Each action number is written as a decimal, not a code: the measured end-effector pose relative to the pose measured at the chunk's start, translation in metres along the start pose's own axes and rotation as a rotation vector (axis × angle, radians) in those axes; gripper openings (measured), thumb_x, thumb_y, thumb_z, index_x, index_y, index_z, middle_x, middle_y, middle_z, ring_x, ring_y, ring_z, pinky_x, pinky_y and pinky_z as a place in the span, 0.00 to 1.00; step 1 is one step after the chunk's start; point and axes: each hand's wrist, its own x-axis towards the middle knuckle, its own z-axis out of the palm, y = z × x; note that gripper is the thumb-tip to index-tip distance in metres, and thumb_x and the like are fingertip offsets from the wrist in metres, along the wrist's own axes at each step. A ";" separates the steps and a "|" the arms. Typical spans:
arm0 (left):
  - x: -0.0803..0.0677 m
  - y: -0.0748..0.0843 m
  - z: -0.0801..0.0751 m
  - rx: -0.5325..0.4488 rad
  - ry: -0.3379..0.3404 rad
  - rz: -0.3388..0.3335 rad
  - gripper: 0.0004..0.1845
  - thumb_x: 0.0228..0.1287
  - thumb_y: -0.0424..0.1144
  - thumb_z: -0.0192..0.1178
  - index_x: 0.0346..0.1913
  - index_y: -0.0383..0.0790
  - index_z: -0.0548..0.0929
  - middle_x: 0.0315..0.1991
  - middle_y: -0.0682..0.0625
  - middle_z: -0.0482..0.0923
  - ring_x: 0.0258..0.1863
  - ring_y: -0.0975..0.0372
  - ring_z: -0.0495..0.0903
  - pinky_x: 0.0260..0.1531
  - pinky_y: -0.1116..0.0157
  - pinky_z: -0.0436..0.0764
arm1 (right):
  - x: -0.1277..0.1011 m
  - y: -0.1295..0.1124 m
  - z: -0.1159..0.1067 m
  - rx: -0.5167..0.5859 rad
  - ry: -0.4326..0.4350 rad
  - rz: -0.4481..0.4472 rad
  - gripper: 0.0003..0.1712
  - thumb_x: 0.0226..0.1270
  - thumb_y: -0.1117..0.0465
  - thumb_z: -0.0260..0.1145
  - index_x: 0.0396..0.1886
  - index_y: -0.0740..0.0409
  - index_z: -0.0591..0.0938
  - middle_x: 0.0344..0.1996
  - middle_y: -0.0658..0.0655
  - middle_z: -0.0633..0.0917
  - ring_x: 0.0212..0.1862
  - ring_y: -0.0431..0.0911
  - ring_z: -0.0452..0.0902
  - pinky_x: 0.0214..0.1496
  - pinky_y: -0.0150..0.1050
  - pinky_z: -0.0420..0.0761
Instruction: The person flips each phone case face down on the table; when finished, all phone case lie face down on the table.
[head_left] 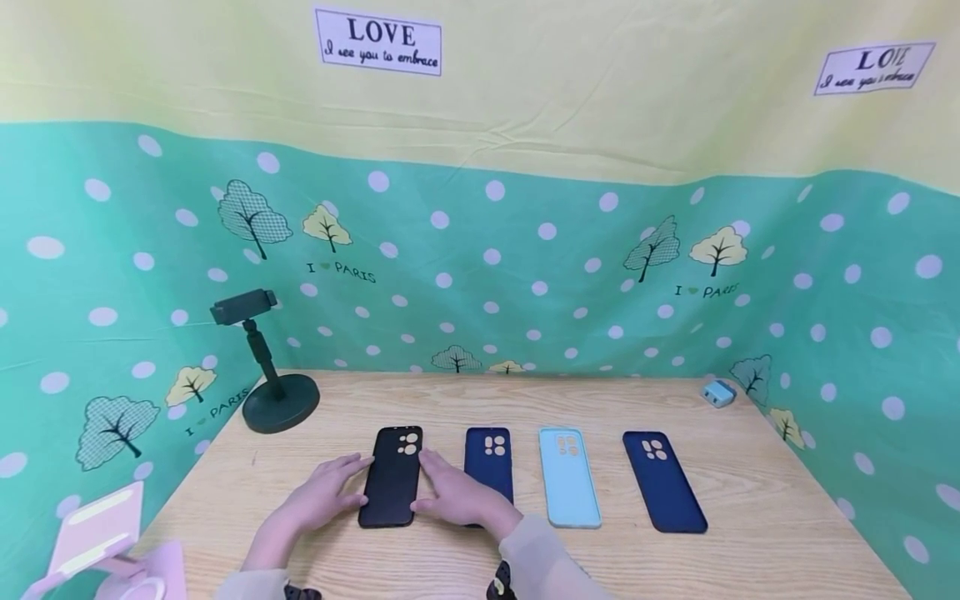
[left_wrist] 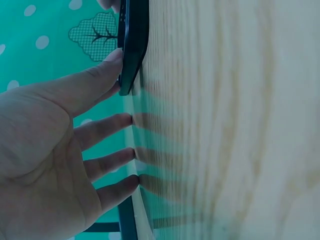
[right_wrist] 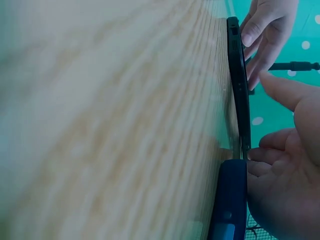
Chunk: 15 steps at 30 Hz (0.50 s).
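A black phone case (head_left: 393, 483) lies flat on the table, its camera cutouts at the far right corner. My left hand (head_left: 322, 498) is at its left edge, and in the left wrist view the thumb (left_wrist: 100, 74) touches the case while the other fingers spread over the wood. From the other side, my right hand (head_left: 461, 496) reaches the case's right edge with fingers extended. That hand partly covers a dark blue phone case (head_left: 487, 467). Farther right lie a light blue phone case (head_left: 570, 487) and another dark blue phone case (head_left: 667, 492).
A black stand (head_left: 281, 404) with a round base is at the back left. A pink folding stand (head_left: 142, 567) occupies the near left corner. Near the back right edge sits a small blue charger block (head_left: 717, 393). A patterned green curtain (head_left: 525, 292) hangs around the wooden table (head_left: 765, 500).
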 end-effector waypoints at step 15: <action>0.000 -0.007 0.002 -0.009 0.002 0.050 0.31 0.56 0.42 0.68 0.63 0.34 0.76 0.65 0.29 0.68 0.63 0.32 0.66 0.61 0.36 0.68 | 0.005 -0.002 0.003 -0.087 -0.010 0.028 0.45 0.68 0.48 0.62 0.76 0.61 0.54 0.77 0.58 0.55 0.78 0.50 0.50 0.78 0.41 0.60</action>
